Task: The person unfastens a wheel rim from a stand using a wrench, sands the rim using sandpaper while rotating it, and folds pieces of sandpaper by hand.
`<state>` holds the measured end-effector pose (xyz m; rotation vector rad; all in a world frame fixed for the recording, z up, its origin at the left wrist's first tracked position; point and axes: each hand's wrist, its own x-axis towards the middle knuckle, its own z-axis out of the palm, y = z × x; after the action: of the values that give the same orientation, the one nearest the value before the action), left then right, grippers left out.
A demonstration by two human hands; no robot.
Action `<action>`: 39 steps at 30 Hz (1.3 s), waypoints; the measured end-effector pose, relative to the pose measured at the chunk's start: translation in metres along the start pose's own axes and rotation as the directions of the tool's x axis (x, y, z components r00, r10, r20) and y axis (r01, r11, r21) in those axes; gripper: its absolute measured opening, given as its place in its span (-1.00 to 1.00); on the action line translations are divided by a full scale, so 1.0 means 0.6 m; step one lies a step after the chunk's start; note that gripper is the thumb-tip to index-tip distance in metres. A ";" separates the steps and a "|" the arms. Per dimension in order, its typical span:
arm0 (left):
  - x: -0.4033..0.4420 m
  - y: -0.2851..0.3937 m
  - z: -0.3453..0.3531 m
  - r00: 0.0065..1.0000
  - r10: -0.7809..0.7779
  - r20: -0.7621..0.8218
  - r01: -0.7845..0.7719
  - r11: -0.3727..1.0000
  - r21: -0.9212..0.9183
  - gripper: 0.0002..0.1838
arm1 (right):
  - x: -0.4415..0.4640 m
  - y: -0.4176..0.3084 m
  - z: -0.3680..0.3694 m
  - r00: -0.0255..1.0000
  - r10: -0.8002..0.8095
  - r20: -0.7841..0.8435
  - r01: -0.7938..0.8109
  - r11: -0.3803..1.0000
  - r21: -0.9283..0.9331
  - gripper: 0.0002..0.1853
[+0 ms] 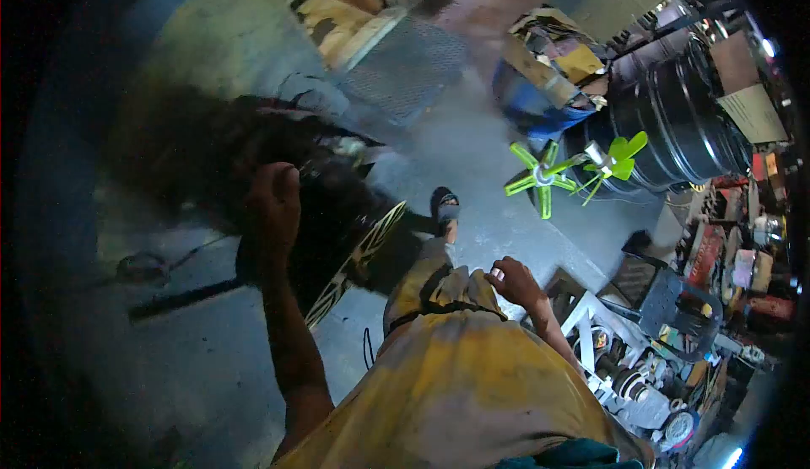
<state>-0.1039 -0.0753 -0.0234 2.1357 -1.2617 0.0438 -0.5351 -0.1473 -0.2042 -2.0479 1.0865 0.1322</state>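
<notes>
My left hand (276, 203) reaches forward over a large dark, motion-blurred object (329, 216), its fingers bent; whether it touches or holds anything there is hidden in the shadow. A pale yellow slatted strip (359, 262) runs along the right side of that dark object. My right hand (516, 283) hangs beside my hip, fingers curled inward, and what lies inside them, if anything, does not show. One sandaled foot (445, 207) is on the grey floor between the dark object and a green fan (542, 178).
A blue bin (536, 102) full of cardboard stands near black drums (666, 115) at the upper right. A black chair (682, 309), a white frame (584, 321) and cluttered machine parts lie at the right. A metal plate (405, 68) is ahead.
</notes>
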 end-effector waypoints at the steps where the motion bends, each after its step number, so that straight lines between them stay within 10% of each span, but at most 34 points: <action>1: 0.032 -0.007 0.035 1.000 0.004 0.018 -0.003 1.000 -0.022 -0.81 | 0.012 0.018 -0.002 0.999 -0.014 -0.029 0.014 1.000 -0.017 -0.72; 12: 0.285 -0.046 0.311 0.790 -0.086 0.606 0.098 0.995 0.014 -0.65 | 0.245 0.064 -0.256 0.991 0.113 -0.078 -0.120 0.987 -0.104 -0.67; 18: 0.299 -0.131 0.412 0.657 -0.166 0.736 0.185 0.981 0.057 -0.66 | 0.390 0.068 -0.371 0.996 0.024 -0.081 -0.035 0.991 -0.133 -0.69; 22: 0.257 -0.105 0.424 0.740 -0.076 0.668 0.094 0.996 0.010 -0.67 | 0.489 0.114 -0.414 0.995 -0.097 -0.009 0.094 0.982 -0.165 -0.69; 25: 0.204 -0.139 0.483 0.717 -0.228 0.659 0.306 0.952 -0.003 -0.66 | 0.581 0.178 -0.454 0.995 -0.059 0.076 0.078 0.962 -0.262 -0.68; 27: 0.195 -0.133 0.502 0.526 -0.398 0.752 0.402 0.895 0.193 -0.63 | 0.648 0.237 -0.499 0.991 -0.104 0.086 0.121 0.967 -0.223 -0.69; 31: 0.166 -0.126 0.567 0.520 -0.428 0.739 0.468 0.867 0.173 -0.61 | 0.776 0.288 -0.590 0.987 0.161 0.007 -0.158 0.978 -0.137 -0.68; 35: 0.192 -0.060 0.629 0.416 -0.483 0.771 0.744 0.668 0.017 -0.66 | 0.899 0.409 -0.646 0.873 0.236 -0.427 -0.262 0.965 -0.002 -0.57; 39: 0.211 -0.037 0.681 0.325 -0.501 0.802 0.899 0.427 -0.098 -0.63 | 0.981 0.471 -0.676 0.783 0.442 -0.437 -0.527 0.846 -0.088 -0.44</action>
<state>-0.1349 -0.3883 -0.3143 2.0047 -0.3066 -1.4814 -0.4787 -0.8998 -0.3502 -1.9683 1.9337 0.0857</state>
